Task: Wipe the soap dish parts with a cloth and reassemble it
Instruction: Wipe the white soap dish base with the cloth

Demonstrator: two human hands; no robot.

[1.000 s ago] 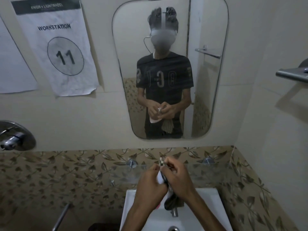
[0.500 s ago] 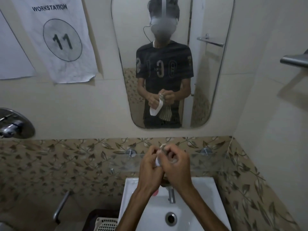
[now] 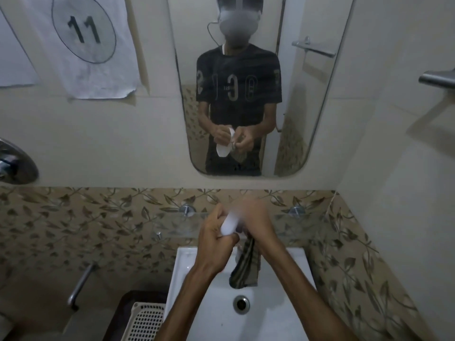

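Above the white sink (image 3: 187, 264), my left hand (image 3: 215, 237) grips a white soap dish part (image 3: 229, 223), which shows between my two hands. My right hand (image 3: 256, 217) holds a dark striped cloth (image 3: 246, 267) against that part; the cloth's loose end hangs down over the basin. The right hand is blurred with motion. The mirror (image 3: 295, 119) reflects both hands, the white part and the cloth at the person's waist. The tap is mostly hidden behind the cloth.
A glass shelf (image 3: 307, 223) runs along the patterned tiles behind my hands. The sink drain (image 3: 241, 303) lies below them. A white perforated basket (image 3: 145, 321) sits lower left, beside a metal handle (image 3: 81, 284). A metal bar (image 3: 435, 78) juts from the right wall.
The camera has tilted down, showing more of the sink and basket. My hands have kept rubbing cloth against the white part, and the cloth's end now hangs lower over the basin.
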